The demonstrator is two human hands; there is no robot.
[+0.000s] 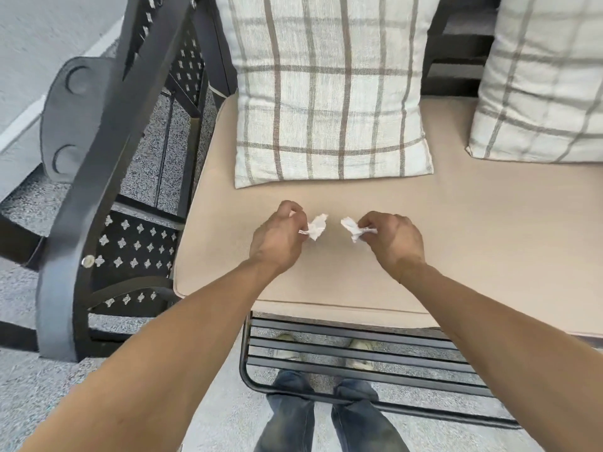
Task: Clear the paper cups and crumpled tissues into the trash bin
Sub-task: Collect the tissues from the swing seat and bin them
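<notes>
Two hands (277, 236) (393, 241) each pinch a tissue (317, 226) (352, 228) above the open cushion (456, 243).

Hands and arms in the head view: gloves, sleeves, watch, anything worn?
Nothing worn. The left hand and right hand are bare, with no gloves and no rings visible. Both forearms are bare up to the frame edge: no sleeves, watch, bands or markings in view.

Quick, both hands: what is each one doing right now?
Left hand: closed, pinching a small crumpled white tissue above the beige seat cushion.
Right hand: closed, pinching a second crumpled white tissue.
</notes>
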